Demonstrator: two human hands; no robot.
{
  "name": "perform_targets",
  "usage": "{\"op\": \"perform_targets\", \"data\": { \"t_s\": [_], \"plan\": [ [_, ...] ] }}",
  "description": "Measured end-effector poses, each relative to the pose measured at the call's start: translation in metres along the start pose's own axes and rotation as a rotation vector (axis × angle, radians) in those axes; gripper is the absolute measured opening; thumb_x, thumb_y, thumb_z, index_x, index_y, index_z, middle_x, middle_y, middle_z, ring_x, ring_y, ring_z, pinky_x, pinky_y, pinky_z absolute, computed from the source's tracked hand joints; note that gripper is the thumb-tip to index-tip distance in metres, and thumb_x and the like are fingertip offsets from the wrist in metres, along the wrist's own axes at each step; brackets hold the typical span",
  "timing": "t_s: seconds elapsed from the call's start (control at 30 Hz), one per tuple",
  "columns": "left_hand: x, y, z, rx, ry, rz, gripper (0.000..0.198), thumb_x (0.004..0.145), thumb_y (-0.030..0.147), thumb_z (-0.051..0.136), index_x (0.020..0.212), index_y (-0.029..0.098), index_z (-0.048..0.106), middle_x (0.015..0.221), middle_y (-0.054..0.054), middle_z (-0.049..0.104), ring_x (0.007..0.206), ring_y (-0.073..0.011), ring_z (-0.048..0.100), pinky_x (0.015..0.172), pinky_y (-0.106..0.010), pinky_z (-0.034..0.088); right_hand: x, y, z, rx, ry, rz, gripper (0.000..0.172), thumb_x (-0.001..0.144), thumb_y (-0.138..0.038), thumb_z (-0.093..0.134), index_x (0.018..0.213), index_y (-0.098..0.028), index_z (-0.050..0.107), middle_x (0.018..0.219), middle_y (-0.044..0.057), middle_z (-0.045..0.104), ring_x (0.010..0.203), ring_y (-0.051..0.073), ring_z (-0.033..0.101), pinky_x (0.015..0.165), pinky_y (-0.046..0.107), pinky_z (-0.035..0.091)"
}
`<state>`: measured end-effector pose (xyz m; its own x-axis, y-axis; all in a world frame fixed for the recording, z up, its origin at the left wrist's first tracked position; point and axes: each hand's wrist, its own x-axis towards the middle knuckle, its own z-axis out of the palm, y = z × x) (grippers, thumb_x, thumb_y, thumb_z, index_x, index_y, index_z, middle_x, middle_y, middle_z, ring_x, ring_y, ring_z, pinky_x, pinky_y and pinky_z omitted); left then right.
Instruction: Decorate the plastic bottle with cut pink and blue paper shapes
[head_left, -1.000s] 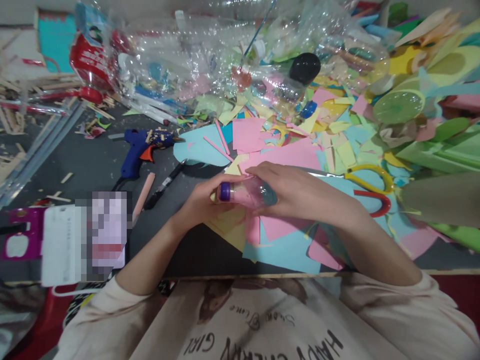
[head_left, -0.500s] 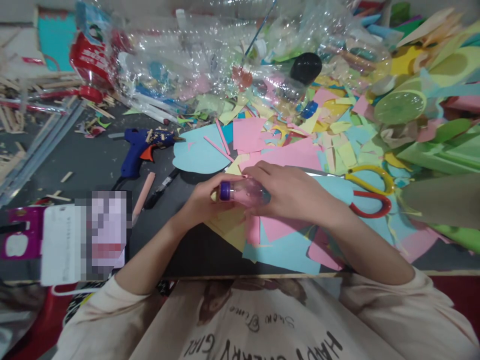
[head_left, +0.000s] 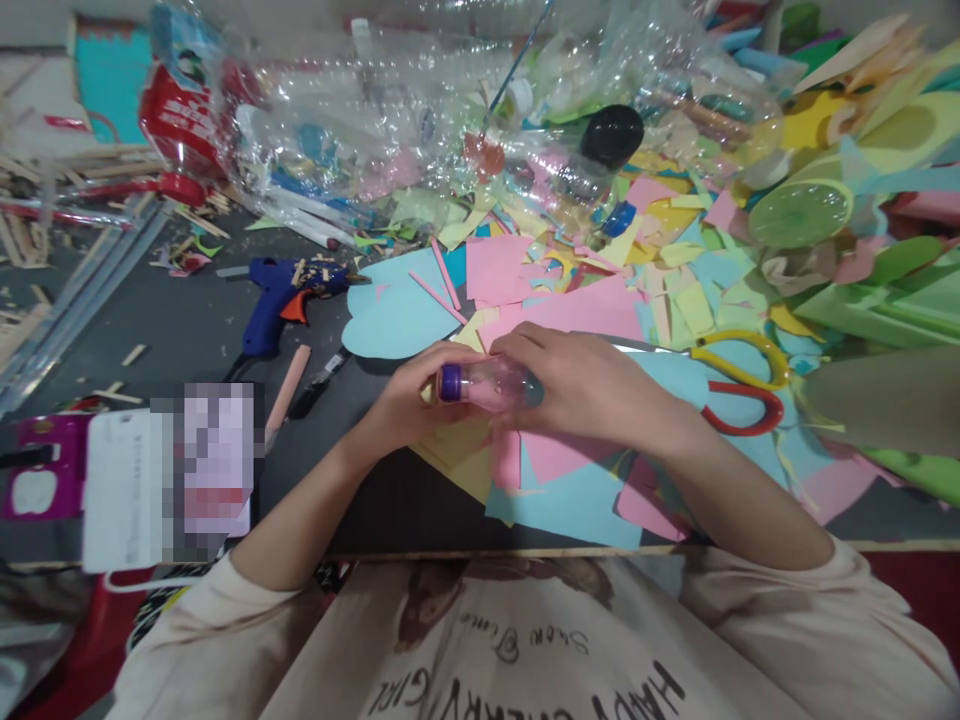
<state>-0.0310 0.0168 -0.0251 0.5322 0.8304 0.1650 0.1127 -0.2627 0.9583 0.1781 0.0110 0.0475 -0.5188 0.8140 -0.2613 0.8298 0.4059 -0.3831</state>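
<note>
Both my hands grip a small clear plastic bottle [head_left: 487, 384] with a purple cap that lies sideways above the table. My left hand [head_left: 409, 405] curls around the cap end from below. My right hand [head_left: 585, 385] wraps over the bottle's body from the right. A pink paper piece [head_left: 507, 460] hangs under the bottle between my hands. Yellow paper [head_left: 459, 455] and blue paper [head_left: 570, 505] lie beneath them on the dark table [head_left: 375, 500].
Scissors [head_left: 739, 385] with yellow and red handles lie right of my hands. A blue glue gun [head_left: 281, 300] and a pink stick [head_left: 286, 385] lie to the left. Clear plastic bottles [head_left: 420, 110] and coloured paper scraps [head_left: 675, 260] crowd the far side. A white phone [head_left: 169, 475] rests at left.
My right hand has slid slightly left along the bottle. Otherwise nothing moved.
</note>
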Motion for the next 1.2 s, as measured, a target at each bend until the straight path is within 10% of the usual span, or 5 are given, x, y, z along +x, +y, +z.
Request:
{"op": "perform_targets", "data": {
  "t_s": [0.83,1.2],
  "plan": [
    [-0.008,0.008,0.005,-0.25,0.135,-0.076,0.043,0.092,0.049,0.05,0.126,0.025,0.058,0.138,-0.009,0.052,0.128,-0.0229,0.05,0.108,-0.035,0.042,-0.005,0.008,-0.011,0.004,0.074,-0.007,0.043,0.082,-0.048,0.061,0.113,-0.017,0.059,0.105,0.011,0.065,0.085,0.025,0.061,0.061,0.028,0.035],
    [0.0,0.003,0.006,-0.397,0.309,-0.38,0.018,0.082,0.036,0.065,0.088,0.02,0.06,0.078,0.001,0.061,0.065,-0.0097,0.056,0.06,-0.021,0.046,-0.006,0.0,-0.006,-0.101,0.118,-0.039,0.039,0.089,-0.049,0.053,0.106,-0.014,0.061,0.102,0.014,0.065,0.08,0.024,0.061,0.058,0.029,0.033]
  ]
}}
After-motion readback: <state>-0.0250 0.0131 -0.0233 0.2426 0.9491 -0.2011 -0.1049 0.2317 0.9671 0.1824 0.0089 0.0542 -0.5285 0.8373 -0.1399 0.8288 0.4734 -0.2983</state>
